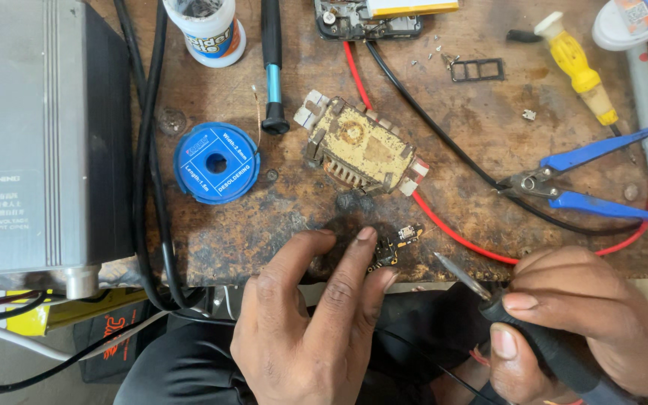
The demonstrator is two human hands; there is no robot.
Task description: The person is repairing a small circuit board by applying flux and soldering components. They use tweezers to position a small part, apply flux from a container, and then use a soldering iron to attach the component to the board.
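Note:
My left hand (316,311) rests at the bench's front edge, fingers spread, with a fingertip pressing on a small black circuit board (397,244). My right hand (586,322) grips the black handle of a soldering iron (534,341). Its metal tip (455,271) points up-left and stops a little to the right of the board, not touching it. A worn yellowish board holder (361,146) lies just beyond the small board.
A grey metal box (39,135) fills the left side, with black cables (144,150) beside it. A blue desoldering-wick spool (217,163), white jar (211,30), blue-handled pliers (586,180), yellow screwdriver (579,67), red wire (459,232) and an opened phone (369,19) lie on the scorched wooden bench (474,127).

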